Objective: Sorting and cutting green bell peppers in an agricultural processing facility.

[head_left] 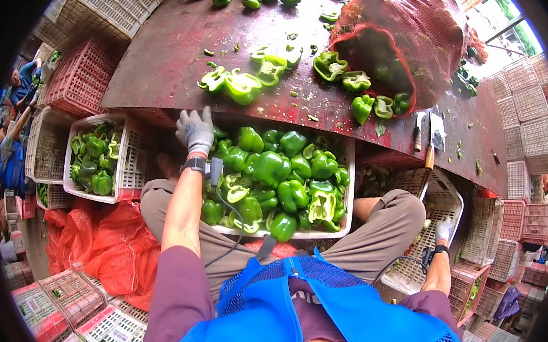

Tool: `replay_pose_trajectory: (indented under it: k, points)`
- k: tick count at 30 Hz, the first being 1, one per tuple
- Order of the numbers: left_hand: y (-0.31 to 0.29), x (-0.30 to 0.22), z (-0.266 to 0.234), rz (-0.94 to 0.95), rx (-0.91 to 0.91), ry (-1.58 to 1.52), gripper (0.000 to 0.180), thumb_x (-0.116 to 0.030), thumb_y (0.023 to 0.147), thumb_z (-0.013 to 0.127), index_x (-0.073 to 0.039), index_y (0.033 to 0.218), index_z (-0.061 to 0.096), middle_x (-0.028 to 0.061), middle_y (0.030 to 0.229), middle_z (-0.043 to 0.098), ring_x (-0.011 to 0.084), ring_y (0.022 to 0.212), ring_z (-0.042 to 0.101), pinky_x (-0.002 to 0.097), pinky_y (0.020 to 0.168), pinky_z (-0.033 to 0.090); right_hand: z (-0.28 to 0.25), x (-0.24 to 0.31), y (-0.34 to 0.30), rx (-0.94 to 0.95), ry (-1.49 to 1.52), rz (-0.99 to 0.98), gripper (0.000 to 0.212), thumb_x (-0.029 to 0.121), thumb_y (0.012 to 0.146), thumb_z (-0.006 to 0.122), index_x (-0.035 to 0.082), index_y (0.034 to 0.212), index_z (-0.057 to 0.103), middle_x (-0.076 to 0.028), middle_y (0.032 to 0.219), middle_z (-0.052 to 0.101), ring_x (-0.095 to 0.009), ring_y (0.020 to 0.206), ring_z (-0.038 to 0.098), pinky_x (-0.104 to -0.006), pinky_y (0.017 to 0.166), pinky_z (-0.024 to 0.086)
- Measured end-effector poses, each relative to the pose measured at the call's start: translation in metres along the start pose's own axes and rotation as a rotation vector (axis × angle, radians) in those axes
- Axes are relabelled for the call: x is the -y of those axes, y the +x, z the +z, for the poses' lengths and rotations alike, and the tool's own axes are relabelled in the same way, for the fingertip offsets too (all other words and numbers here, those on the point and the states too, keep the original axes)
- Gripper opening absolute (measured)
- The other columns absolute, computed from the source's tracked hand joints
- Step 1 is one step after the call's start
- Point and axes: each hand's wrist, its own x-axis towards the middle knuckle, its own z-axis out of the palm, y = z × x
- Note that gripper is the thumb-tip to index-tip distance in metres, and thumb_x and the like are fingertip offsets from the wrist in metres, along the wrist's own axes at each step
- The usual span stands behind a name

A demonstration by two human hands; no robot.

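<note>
With the middle crate as centre of our clock, at nine o'clock we see co-workers, small and partly cut by the dark rim. Nearer, a white crate holds green peppers; red netting lies toward eight, its contents unclear. At ten, our left hand, in a grey glove, has its fingers spread; whether it touches the table edge, we cannot tell. Our forearm and a cable hide part of the middle crate, which stands between our knees, heaped with green peppers; the lower ones are covered. Near twelve, cut peppers lie on the table. Past one, a red mesh sack blocks the table behind it, and its inside is dark. Toward three, a knife lies beside a cleaver. Near four, our gloved right hand is at another crate; its fingers are too small, so we cannot tell if they grip.
</note>
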Motion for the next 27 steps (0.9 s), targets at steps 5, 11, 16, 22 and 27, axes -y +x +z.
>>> replay_pose_trajectory:
  k: [5, 11, 16, 22, 27]
  points:
    - [0.003, -0.102, -0.083, -0.089, 0.405, -0.455, 0.074, -0.076, 0.105, 0.065, -0.01, 0.131, 0.083, 0.0265, 0.134, 0.082, 0.049, 0.12, 0.078, 0.0586, 0.105, 0.06, -0.082, 0.204, -0.028, -0.15, 0.614, -0.641, 0.05, 0.011, 0.11, 0.067, 0.002, 0.159, 0.068, -0.022, 0.15, 0.078, -0.034, 0.139, 0.075, -0.0432, 0.119, 0.056]
    - [0.01, -0.128, -0.055, -0.447, 0.433, -1.063, 0.06, -0.05, 0.101, 0.073, -0.008, 0.145, 0.074, 0.0171, 0.115, 0.086, 0.0258, 0.092, 0.083, 0.0432, 0.074, 0.065, -0.214, 0.465, -0.183, -0.165, 0.544, -1.396, 0.045, 0.005, 0.101, 0.072, 0.006, 0.146, 0.073, -0.025, 0.126, 0.081, -0.047, 0.116, 0.078, -0.0524, 0.104, 0.062]
    - [-0.024, -0.058, -0.101, -0.308, 0.866, -1.689, 0.052, -0.031, 0.107, 0.066, -0.009, 0.154, 0.071, 0.0097, 0.129, 0.084, 0.0197, 0.105, 0.081, 0.0361, 0.082, 0.066, -0.227, 0.521, -0.287, -0.03, 0.836, -1.51, 0.047, 0.009, 0.104, 0.07, 0.008, 0.151, 0.068, -0.025, 0.137, 0.075, -0.047, 0.124, 0.074, -0.0538, 0.106, 0.061]
    - [-0.1, -0.052, -0.194, -0.166, 1.232, -1.973, 0.058, -0.034, 0.115, 0.062, 0.002, 0.16, 0.062, 0.0172, 0.147, 0.077, 0.026, 0.131, 0.078, 0.0435, 0.112, 0.064, -0.242, 0.51, -0.317, -0.251, 0.687, -1.71, 0.079, 0.004, 0.097, 0.077, 0.018, 0.172, 0.054, -0.022, 0.164, 0.061, -0.049, 0.138, 0.067, -0.0556, 0.115, 0.058]
    - [-0.145, -0.06, -0.2, -0.188, 1.742, -2.166, 0.05, -0.029, 0.118, 0.059, 0.005, 0.154, 0.064, 0.0198, 0.141, 0.078, 0.0271, 0.128, 0.078, 0.0413, 0.116, 0.063, -0.264, 0.46, -0.345, 0.079, 0.929, -1.786, 0.078, 0.006, 0.099, 0.081, 0.011, 0.172, 0.054, -0.023, 0.147, 0.074, -0.046, 0.132, 0.072, -0.0523, 0.112, 0.06]
